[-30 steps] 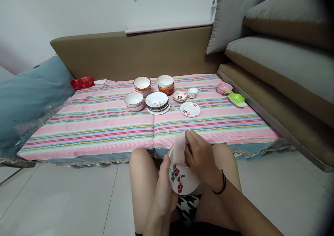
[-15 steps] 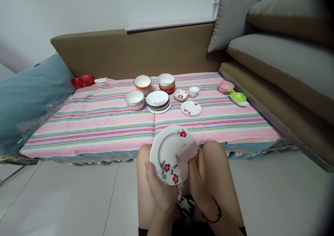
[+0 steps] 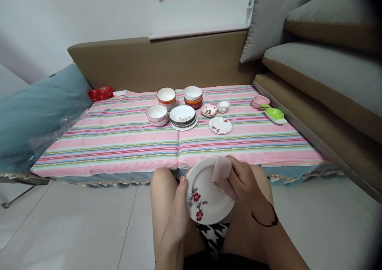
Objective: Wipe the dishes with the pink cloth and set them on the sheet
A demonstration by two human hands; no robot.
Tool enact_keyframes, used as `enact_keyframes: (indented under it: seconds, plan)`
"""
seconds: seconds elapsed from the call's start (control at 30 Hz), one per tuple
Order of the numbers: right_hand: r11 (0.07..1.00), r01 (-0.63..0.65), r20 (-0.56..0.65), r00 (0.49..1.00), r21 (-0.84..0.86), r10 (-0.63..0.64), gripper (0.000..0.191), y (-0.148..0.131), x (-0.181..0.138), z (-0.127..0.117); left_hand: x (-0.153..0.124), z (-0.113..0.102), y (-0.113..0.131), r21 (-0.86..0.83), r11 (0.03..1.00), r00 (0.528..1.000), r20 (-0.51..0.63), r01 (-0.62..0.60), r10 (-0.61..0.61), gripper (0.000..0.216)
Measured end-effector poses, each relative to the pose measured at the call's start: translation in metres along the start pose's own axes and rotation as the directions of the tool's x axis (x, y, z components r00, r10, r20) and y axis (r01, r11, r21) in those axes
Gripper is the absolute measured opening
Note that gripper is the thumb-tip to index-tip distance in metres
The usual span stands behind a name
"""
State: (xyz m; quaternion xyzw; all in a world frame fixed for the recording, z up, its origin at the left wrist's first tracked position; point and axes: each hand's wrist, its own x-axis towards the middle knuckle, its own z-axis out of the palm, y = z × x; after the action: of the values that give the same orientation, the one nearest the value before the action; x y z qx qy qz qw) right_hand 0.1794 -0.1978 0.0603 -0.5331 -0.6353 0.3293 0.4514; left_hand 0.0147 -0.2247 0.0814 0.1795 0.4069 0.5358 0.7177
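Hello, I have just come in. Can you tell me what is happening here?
A seated person holds a white plate with red flowers over their lap. The left hand grips its left edge, and the right hand presses a pink cloth against its upper right part. In front lies a striped mat carrying bowls, a stack of plates and a small flowered plate.

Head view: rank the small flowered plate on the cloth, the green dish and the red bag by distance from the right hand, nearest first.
1. The small flowered plate, straight ahead of the right hand on the striped cloth.
2. The green dish, ahead and to the right, at the cloth's edge by the sofa.
3. The red bag, far left at the back corner.
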Motion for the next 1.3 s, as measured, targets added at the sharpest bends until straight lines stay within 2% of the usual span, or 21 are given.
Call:
enact_keyframes:
  seconds: [0.07, 0.17, 0.23, 0.33, 0.5, 0.57, 0.63, 0.7, 0.77, 0.8, 0.83, 0.9, 0.97, 1.03, 1.1, 1.2, 1.3]
  plan:
    - [0.998, -0.031, -0.022, 0.999, 0.057, 0.032, 0.028, -0.001, 0.001, 0.0, 0.005, 0.0, 0.002, 0.021, 0.997, 0.997, -0.017, -0.069, 0.07, 0.026]
    - [0.985, -0.077, -0.144, 0.985, 0.157, 0.1, 0.028, -0.004, 0.002, 0.005, 0.012, 0.007, 0.003, -0.033, 0.973, 0.972, -0.064, -0.226, 0.224, 0.02]
    - [0.972, -0.112, -0.224, 0.962, 0.208, 0.159, 0.028, -0.007, 0.003, 0.009, 0.017, 0.013, 0.0, -0.12, 0.965, 0.967, -0.129, -0.233, 0.217, 0.025]
    - [0.958, -0.133, -0.265, 0.943, 0.253, 0.201, 0.025, -0.015, 0.002, 0.018, 0.023, 0.021, -0.006, -0.239, 0.952, 0.962, -0.239, -0.19, 0.132, 0.04]
    - [0.956, -0.147, -0.314, 0.922, 0.253, 0.224, 0.019, -0.024, -0.009, 0.039, 0.031, 0.034, -0.011, -0.308, 0.901, 0.92, -0.34, -0.306, 0.196, 0.052]
    - [0.954, -0.147, -0.363, 0.901, 0.262, 0.238, 0.019, -0.023, -0.013, 0.043, 0.032, 0.036, -0.01, -0.272, 0.911, 0.915, -0.347, -0.31, 0.208, 0.049]
    - [0.953, -0.145, -0.395, 0.885, 0.266, 0.245, 0.02, -0.018, -0.015, 0.043, 0.032, 0.034, -0.01, -0.187, 0.938, 0.929, -0.291, -0.292, 0.231, 0.044]
    - [0.955, -0.15, -0.392, 0.887, 0.256, 0.244, 0.02, -0.011, -0.015, 0.038, 0.03, 0.029, -0.01, -0.039, 0.955, 0.939, -0.197, -0.296, 0.283, 0.041]
    - [0.958, -0.151, -0.382, 0.893, 0.245, 0.238, 0.02, -0.005, -0.015, 0.032, 0.026, 0.023, -0.01, 0.191, 0.91, 0.911, -0.124, -0.367, 0.393, 0.041]
    - [0.959, -0.149, -0.384, 0.893, 0.24, 0.235, 0.019, -0.002, -0.015, 0.031, 0.023, 0.021, -0.009, 0.335, 0.844, 0.875, -0.1, -0.418, 0.473, 0.043]
    - [0.96, -0.148, -0.392, 0.89, 0.237, 0.233, 0.018, 0.0, -0.015, 0.03, 0.02, 0.021, -0.007, 0.491, 0.736, 0.826, -0.057, -0.466, 0.561, 0.045]
    - [0.959, -0.141, -0.395, 0.889, 0.247, 0.233, 0.016, 0.002, -0.018, 0.03, 0.014, 0.025, -0.002, 0.743, 0.408, 0.713, 0.131, -0.531, 0.689, 0.047]
    - [0.955, -0.131, -0.367, 0.902, 0.266, 0.226, 0.017, 0.003, -0.021, 0.033, 0.011, 0.034, 0.005, 0.831, 0.065, 0.651, 0.381, -0.552, 0.657, 0.039]
    - [0.961, -0.116, -0.328, 0.924, 0.251, 0.197, 0.016, 0.003, -0.025, 0.034, 0.01, 0.045, 0.013, 0.808, -0.147, 0.64, 0.55, -0.571, 0.537, 0.029]
    - [0.977, -0.108, -0.291, 0.944, 0.183, 0.159, 0.015, 0.002, -0.027, 0.034, 0.013, 0.055, 0.019, 0.772, -0.259, 0.64, 0.629, -0.58, 0.441, 0.019]
    - [0.994, -0.088, -0.25, 0.963, 0.063, 0.101, 0.015, -0.002, -0.027, 0.031, 0.018, 0.063, 0.025, 0.737, -0.372, 0.631, 0.676, -0.565, 0.381, 0.006]
    - [0.999, -0.051, -0.243, 0.969, -0.017, 0.046, 0.014, -0.007, -0.026, 0.027, 0.023, 0.069, 0.026, 0.702, -0.445, 0.599, 0.71, -0.556, 0.37, 0.012]
